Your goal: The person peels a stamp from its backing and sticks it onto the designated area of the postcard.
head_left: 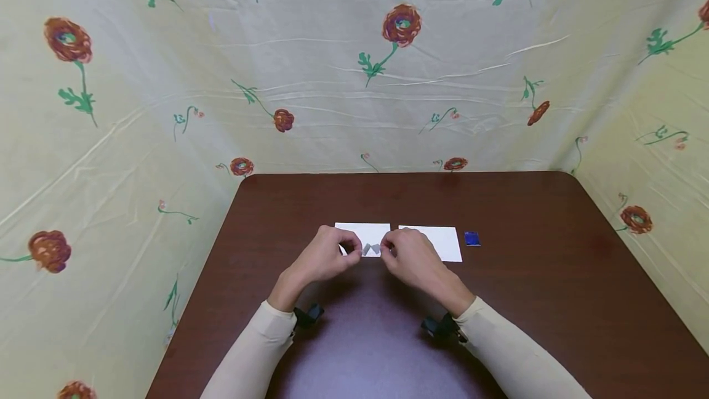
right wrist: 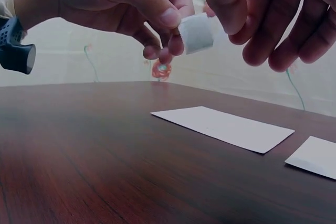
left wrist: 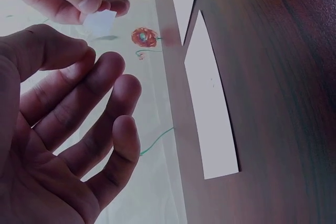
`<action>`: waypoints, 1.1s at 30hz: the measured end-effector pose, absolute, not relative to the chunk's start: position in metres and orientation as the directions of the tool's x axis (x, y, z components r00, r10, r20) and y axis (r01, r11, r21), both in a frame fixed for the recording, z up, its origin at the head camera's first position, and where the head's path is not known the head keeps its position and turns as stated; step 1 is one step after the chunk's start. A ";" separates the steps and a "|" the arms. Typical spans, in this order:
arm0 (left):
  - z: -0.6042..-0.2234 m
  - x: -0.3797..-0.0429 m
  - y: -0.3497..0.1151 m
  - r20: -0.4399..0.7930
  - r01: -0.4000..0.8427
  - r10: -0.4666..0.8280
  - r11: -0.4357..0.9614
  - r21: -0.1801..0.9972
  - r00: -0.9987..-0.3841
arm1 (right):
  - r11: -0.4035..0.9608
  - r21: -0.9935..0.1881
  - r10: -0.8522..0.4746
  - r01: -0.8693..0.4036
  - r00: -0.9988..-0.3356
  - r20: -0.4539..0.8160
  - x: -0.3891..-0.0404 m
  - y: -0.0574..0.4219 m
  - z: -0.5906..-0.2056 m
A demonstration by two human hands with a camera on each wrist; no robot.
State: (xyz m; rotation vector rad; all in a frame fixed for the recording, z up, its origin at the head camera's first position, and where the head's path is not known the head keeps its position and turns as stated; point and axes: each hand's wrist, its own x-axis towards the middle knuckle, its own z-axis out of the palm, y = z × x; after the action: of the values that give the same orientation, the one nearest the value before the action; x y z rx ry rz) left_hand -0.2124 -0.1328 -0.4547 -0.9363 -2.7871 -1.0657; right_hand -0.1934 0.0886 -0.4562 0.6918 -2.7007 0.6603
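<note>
Both hands are raised over the near edge of the left white card (head_left: 362,231), fingertips close together. My left hand (head_left: 327,254) pinches a small pale square packet (right wrist: 197,32) with a serrated edge between thumb and forefinger. A small pale piece (left wrist: 101,23) is pinched by my right hand (head_left: 415,257). Between the hands, the head view shows two greyish bits meeting at an angle; whether they are joined I cannot tell. In the left wrist view, the left fingertips hide whatever lies between them.
A second white card (head_left: 437,242) lies flat to the right of the first. Beyond it rests a small blue square packet (head_left: 472,239). The dark brown table (head_left: 532,300) has flower-patterned sheeting (head_left: 332,66) behind it and at its sides.
</note>
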 end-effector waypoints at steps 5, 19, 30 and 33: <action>-0.455 -0.212 -0.133 0.212 0.524 0.508 0.614 0.590 -0.835 | 0.791 -0.357 -0.402 -0.498 -0.861 0.310 -0.192 0.090 -0.457; -0.454 -0.212 -0.134 0.228 0.513 0.476 0.643 0.569 -0.849 | 0.759 -0.314 -0.566 -0.570 -0.817 0.111 -0.181 0.089 -0.470; -0.458 -0.212 -0.135 0.226 0.517 0.482 0.645 0.563 -0.847 | 0.742 -0.181 -0.619 -0.646 -0.763 0.187 -0.174 0.080 -0.483; -0.458 -0.212 -0.135 0.226 0.517 0.481 0.647 0.561 -0.847 | 0.748 -0.140 -0.622 -0.649 -0.759 0.194 -0.173 0.078 -0.486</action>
State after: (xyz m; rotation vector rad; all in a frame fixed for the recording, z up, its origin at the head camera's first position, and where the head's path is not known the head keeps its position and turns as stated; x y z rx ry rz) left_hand -0.2120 -0.1346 -0.4580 -0.8489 -2.7995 -0.9808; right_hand -0.1730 0.0779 -0.4857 1.0267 -2.8098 0.3009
